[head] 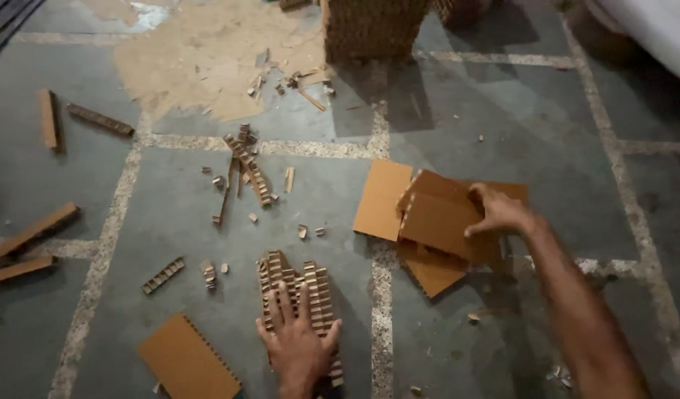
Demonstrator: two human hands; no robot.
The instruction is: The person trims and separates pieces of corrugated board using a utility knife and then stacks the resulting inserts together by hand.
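- The surface is a grey stone floor with pale speckled joint lines; the light is dim, and a sandy brown patch covers the floor far behind the pile of notched strips.
- The left hand lies flat, fingers spread wide open, pressing on a pile of notched brown cardboard strips; it closes around nothing.
- The right hand is to the right of this pile, with the arm stretched out. Its fingers are bent over the top edge of a flat brown cardboard sheet, which lies on a stack of similar brown cardboard sheets.
- Left of the pile, very near, a brown rectangular cardboard sheet with a notched edge lies flat.
- Behind the pile, loose notched cardboard strips and small scraps are scattered.
- Far left of the pile lie long plain cardboard strips.
- Far behind the pile stands a tall honeycomb cardboard block.
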